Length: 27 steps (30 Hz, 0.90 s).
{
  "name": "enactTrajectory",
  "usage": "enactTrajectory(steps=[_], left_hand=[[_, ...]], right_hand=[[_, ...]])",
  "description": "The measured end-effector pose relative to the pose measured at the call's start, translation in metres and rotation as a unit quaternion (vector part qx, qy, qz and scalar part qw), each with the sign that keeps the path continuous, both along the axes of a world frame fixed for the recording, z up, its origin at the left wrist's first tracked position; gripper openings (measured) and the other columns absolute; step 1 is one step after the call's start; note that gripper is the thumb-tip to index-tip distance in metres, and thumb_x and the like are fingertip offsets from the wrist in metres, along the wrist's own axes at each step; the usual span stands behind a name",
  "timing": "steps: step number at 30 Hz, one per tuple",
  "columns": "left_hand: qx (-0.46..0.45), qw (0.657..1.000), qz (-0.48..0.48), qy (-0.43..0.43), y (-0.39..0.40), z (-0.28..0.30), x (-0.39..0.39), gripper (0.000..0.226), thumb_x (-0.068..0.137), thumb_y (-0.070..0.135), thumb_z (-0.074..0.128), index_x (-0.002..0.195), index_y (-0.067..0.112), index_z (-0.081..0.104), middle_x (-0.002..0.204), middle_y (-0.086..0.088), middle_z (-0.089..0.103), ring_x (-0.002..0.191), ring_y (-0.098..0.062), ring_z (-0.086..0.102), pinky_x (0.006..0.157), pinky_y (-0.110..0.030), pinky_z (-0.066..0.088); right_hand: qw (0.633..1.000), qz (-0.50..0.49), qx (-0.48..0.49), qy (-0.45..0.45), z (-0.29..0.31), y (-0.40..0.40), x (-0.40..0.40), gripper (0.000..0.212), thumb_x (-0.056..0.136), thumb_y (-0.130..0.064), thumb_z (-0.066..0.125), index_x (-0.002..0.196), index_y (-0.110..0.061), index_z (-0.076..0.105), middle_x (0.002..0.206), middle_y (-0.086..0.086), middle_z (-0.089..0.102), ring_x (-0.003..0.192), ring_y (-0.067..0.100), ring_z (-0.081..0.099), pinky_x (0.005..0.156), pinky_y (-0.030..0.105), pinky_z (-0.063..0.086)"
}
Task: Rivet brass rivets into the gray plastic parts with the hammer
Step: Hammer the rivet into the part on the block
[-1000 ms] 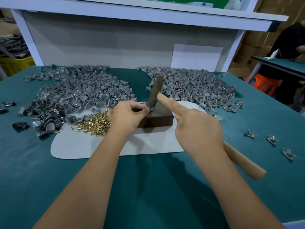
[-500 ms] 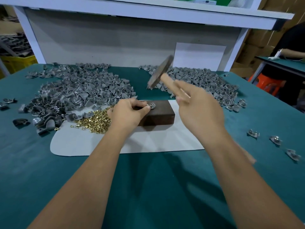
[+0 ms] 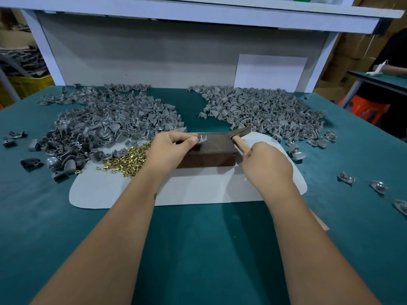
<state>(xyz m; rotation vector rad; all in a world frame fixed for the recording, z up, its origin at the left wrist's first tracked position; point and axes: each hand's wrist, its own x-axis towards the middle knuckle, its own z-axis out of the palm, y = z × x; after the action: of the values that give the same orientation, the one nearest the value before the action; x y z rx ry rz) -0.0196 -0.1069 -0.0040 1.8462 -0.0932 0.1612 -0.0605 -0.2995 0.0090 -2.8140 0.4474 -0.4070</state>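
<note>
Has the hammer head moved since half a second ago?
Yes. The hammer head has dropped from above the block to its far right corner, right of the part that the left hand pinches.

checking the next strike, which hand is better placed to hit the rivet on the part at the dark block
Right. The right hand grips the wooden-handled hammer, its head beside the dark wooden block. The left hand pinches the small gray plastic part on the block.

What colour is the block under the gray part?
Dark brown; the block shows best in the head view, the only view.
</note>
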Motion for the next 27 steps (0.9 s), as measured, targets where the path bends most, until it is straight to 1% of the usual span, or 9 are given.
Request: enactTrajectory(steps=[2,4,7,11,14,18,22,25,27], left_hand=[[0.007,1.000,0.000,0.002,0.002,0.000,0.000,0.011,0.090,0.027,0.071,0.098,0.027,0.078,0.126,0.004,0.066,0.124,-0.004,0.049,0.108,-0.030,0.037],[0.001,1.000,-0.001,0.004,0.002,-0.001,0.001,0.011,0.090,0.028,0.071,0.097,0.028,0.078,0.126,0.004,0.066,0.128,-0.008,0.051,0.112,-0.039,0.038],[0.006,1.000,-0.004,-0.007,0.003,-0.002,0.001,0.008,0.089,0.029,0.071,0.093,0.032,0.077,0.123,0.005,0.066,0.133,-0.006,0.046,0.114,-0.044,0.035],[0.023,1.000,0.002,-0.011,0.004,-0.004,0.004,0.006,0.087,0.036,0.073,0.089,0.036,0.078,0.119,0.008,0.070,0.130,-0.011,0.052,0.113,-0.050,0.035],[0.001,0.999,-0.017,-0.033,0.003,-0.003,0.003,0.005,0.088,0.032,0.073,0.087,0.033,0.078,0.105,0.014,0.073,0.125,-0.018,0.056,0.111,-0.053,0.037],[-0.006,0.995,-0.045,-0.091,-0.002,0.002,0.001,0.009,0.088,0.025,0.073,0.084,0.033,0.076,0.107,0.023,0.070,0.138,-0.008,0.037,0.115,-0.035,0.022],[0.001,0.989,-0.065,-0.130,-0.006,0.003,-0.001,0.011,0.087,0.023,0.073,0.087,0.034,0.074,0.106,0.025,0.067,0.131,0.010,0.034,0.118,-0.036,0.020],[0.057,0.990,-0.035,-0.124,-0.008,0.002,-0.001,0.011,0.088,0.031,0.071,0.096,0.039,0.072,0.112,0.026,0.065,0.141,-0.003,0.029,0.120,-0.047,0.019],[0.085,0.988,-0.017,-0.126,-0.010,0.002,-0.001,0.010,0.089,0.035,0.068,0.096,0.042,0.070,0.112,0.031,0.062,0.141,-0.005,0.029,0.119,-0.052,0.019]], right_hand=[[0.999,0.001,-0.035,-0.027,0.000,0.003,0.000,0.029,0.095,-0.030,0.048,0.071,-0.014,0.052,0.080,0.006,0.057,0.073,0.030,0.048,0.052,0.025,0.024],[0.996,-0.005,-0.074,-0.044,0.000,0.003,-0.001,0.045,0.098,-0.043,0.041,0.093,-0.006,0.066,0.105,0.016,0.057,0.097,0.034,0.050,0.065,0.031,0.026],[0.988,0.004,-0.110,-0.107,0.002,0.004,-0.002,0.038,0.096,-0.037,0.044,0.099,-0.009,0.070,0.106,0.014,0.055,0.102,0.034,0.046,0.072,0.034,0.028],[0.974,0.101,0.022,-0.203,0.003,0.017,-0.002,0.021,0.091,-0.023,0.052,0.102,-0.016,0.069,0.098,0.005,0.058,0.098,0.025,0.048,0.081,0.035,0.039],[0.952,0.170,0.138,-0.216,0.002,0.031,-0.004,0.024,0.090,-0.021,0.056,0.111,-0.021,0.065,0.099,-0.002,0.062,0.098,0.019,0.054,0.085,0.035,0.046],[0.921,0.219,0.239,-0.216,0.000,0.042,-0.003,0.027,0.089,-0.022,0.059,0.116,-0.019,0.065,0.101,-0.004,0.068,0.097,0.013,0.059,0.088,0.030,0.048],[0.910,0.201,0.307,-0.191,0.001,0.041,0.002,0.013,0.087,-0.019,0.064,0.097,-0.027,0.065,0.080,-0.017,0.063,0.078,-0.002,0.059,0.073,0.012,0.046],[0.915,0.158,0.325,-0.180,0.009,0.022,0.009,0.013,0.085,-0.018,0.067,0.090,-0.029,0.063,0.076,-0.014,0.063,0.071,-0.002,0.059,0.063,0.013,0.046],[0.915,0.083,0.339,-0.202,0.017,-0.001,0.013,0.013,0.085,-0.015,0.065,0.091,-0.027,0.064,0.080,-0.010,0.064,0.070,-0.004,0.061,0.057,0.012,0.044]])
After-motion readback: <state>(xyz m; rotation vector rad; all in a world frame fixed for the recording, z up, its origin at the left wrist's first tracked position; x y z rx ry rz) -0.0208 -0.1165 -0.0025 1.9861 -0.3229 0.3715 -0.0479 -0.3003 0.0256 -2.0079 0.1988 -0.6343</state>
